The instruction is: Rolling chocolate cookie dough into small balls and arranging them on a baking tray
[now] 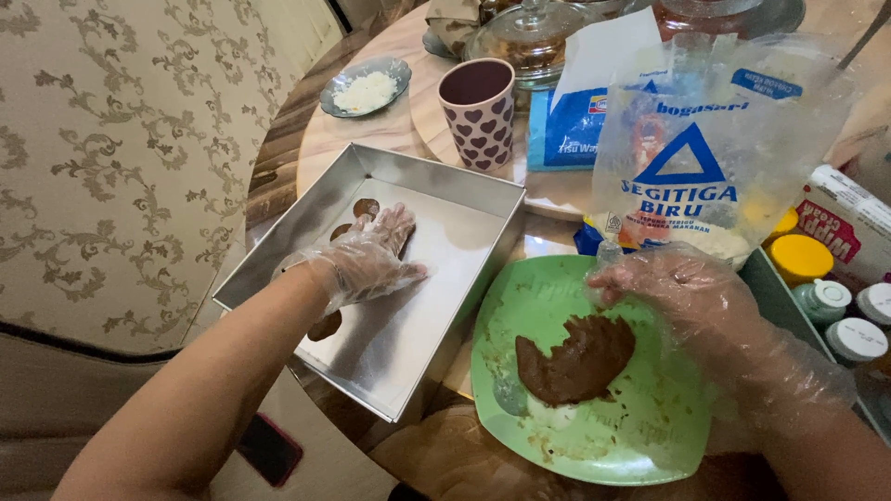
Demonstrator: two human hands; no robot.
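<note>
Left hand (371,257), in a clear plastic glove: fingers spread flat, grasping nothing, pressing small brown dough pieces (366,208) onto the floor of a rectangular silver metal baking tin (464,190). Right hand (691,297), also gloved: fingertips curled at the upper edge of a brown dough lump (577,360); whether they pinch it, cannot tell. Lump lies on a square green plastic plate (650,436), just beside the tin. Behind: clear flour bag (715,148), heart-patterned mug (479,111), small dish of white shreds (365,85).

shiny metal tray (483,199), glossy green plastic plate (650,436), thin clear plastic gloves (367,264)
</note>
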